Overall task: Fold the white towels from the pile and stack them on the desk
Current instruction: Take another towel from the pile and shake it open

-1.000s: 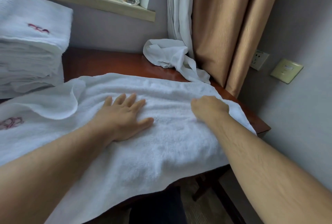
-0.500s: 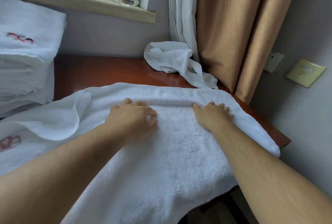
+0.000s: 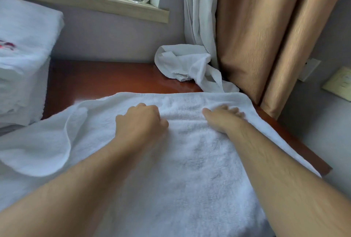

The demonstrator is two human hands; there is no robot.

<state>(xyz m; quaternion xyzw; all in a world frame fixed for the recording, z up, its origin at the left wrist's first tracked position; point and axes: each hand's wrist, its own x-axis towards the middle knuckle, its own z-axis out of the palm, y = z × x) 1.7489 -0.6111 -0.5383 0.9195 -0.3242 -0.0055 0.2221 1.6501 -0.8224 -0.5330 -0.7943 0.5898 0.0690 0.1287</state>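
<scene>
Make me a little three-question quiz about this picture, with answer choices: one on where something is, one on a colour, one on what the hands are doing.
1. Where is the stack of folded towels?
A. at the left end of the desk
B. on the windowsill
C. on the floor

2. What colour is the heavy curtain?
A. dark blue
B. tan
C. bright green

3. What are the left hand and the right hand doing?
A. hanging free in the air
B. holding a cup
C. resting with curled fingers on the spread towel

Answers: 1 A, the stack stands at the left on the brown desk. 2 B, the cloth by the wall is tan. 3 C, both hands lie near the towel's far edge, fingers bent into it.
</scene>
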